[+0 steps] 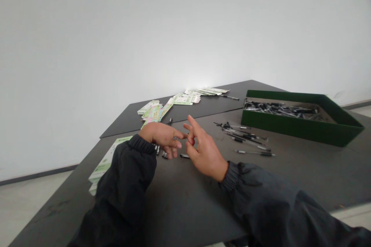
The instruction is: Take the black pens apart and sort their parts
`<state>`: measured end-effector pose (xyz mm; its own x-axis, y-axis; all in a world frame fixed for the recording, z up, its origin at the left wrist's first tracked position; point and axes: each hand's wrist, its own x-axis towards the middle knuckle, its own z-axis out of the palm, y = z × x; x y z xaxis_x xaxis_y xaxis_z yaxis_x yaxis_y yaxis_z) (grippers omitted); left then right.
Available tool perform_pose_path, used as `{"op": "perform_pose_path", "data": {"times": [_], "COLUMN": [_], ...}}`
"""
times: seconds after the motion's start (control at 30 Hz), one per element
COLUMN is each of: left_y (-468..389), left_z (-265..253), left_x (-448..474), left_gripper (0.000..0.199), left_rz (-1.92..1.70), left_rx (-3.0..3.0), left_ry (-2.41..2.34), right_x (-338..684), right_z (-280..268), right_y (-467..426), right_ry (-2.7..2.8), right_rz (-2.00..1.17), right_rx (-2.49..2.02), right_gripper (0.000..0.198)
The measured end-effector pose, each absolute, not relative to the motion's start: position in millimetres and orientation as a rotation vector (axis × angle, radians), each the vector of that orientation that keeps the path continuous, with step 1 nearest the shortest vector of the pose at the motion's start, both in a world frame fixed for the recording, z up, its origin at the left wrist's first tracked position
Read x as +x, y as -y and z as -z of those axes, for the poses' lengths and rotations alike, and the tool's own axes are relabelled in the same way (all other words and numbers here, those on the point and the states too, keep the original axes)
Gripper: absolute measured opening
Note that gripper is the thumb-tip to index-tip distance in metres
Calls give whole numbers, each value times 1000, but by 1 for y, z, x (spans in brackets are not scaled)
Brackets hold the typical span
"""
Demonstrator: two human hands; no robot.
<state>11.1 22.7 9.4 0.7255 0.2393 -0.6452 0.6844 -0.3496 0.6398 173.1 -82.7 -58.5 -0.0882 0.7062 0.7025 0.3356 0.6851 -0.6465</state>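
My left hand (pixel 164 137) and my right hand (pixel 207 154) meet over the near part of the table. The left index finger points across to the right hand's fingertips; its other fingers hang loosely apart. On my right hand the index finger is raised, while the thumb and another finger come together at a small red spot (pixel 192 142). Whether that spot is an object or a fingertip I cannot tell. Beneath the hands lie several pens, partly hidden, one a black-ended pen (pixel 184 156). Loose clear-and-black pens (pixel 246 137) are scattered to the right of my right hand.
A green box (pixel 292 126) full of pens stands at the right. Flat green-and-white cartons (pixel 184 99) are spread at the back, with a lone pen (pixel 229 97) beside them. More cartons (pixel 107 158) are stacked by my left sleeve. A white wall (pixel 174 27) rises behind the dark table (pixel 185 208).
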Motion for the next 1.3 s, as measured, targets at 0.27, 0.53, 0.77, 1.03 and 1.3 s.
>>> {"op": "perform_pose_path", "data": {"times": [0.27,0.53,0.77,1.03,1.3], "left_y": [-22,-20,-20,-22,-21], "left_z": [-7,-13,-11,-5,-11], "left_x": [10,13,13,11,13], "left_gripper": [48,68,48,41,60], "left_rz": [528,579,547,537,595], "left_rx": [1893,1920,1877,1880,1944], "left_ry": [-707,-747,-770,-711,-717], "right_x": [172,177,175,172,174], "right_z": [54,49,53,54,47], "right_y": [88,89,86,88,91], "right_ry": [1746,1706,1750,1805,1827], "right_rz": [-474,-313,-305,-397,-267], "right_rx": [-774,-871,-883,-850,-805], "right_gripper": [80,56,66,78,75]}}
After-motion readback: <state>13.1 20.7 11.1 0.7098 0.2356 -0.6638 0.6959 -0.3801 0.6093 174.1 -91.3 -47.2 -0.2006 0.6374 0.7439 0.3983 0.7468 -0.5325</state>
